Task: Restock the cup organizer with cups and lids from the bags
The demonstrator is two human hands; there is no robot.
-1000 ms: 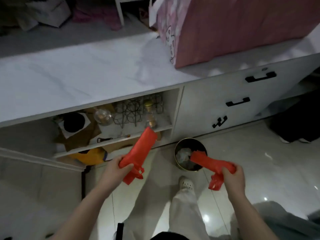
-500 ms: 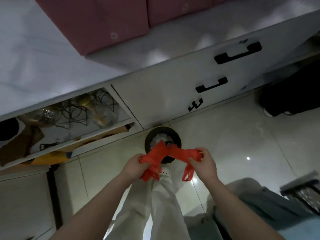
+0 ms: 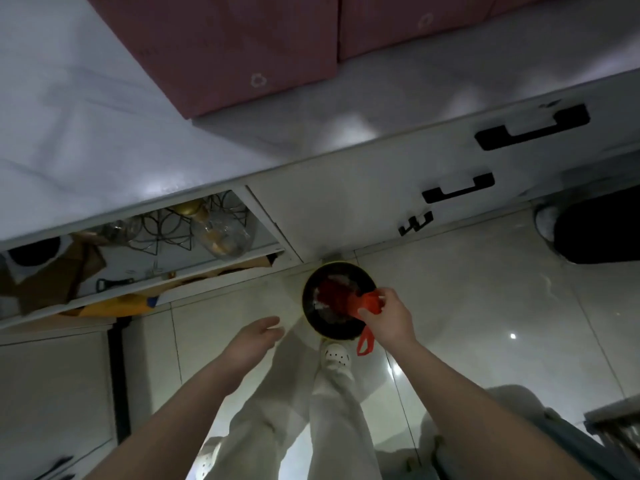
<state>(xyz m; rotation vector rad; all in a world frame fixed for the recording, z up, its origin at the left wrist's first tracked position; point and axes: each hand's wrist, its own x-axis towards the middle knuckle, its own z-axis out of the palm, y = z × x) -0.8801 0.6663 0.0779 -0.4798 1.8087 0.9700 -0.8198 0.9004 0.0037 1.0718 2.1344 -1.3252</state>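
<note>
While the right hand (image 3: 388, 318) is positioned over the near right rim of the round dark bin (image 3: 309, 308), its thumb and fingers are curled round one end of the red bag (image 3: 341, 299). The bunched remainder of the bag extends from the hand toward the far left, over the bin opening. Whether it touches the pale contents of the bin cannot be told. One loop handle of the bag hangs on the near side of the hand, just right of a white shoe (image 3: 334, 355).

The left hand (image 3: 252, 341) is released, with fingers relaxed and holding nothing. It lies to the left of the bin, apart from the bag.

The bin stands on the glossy tiled floor against the white cabinet, left of the black drawer handles (image 3: 533, 128). On the countertop (image 3: 86, 133), two pink boxes (image 3: 225, 46) each bear a pale flower-shaped emblem, the only marking that can be made out. At left, an open shelf holds a wire rack (image 3: 162, 230) and a clear glass bottle (image 3: 225, 233).
</note>
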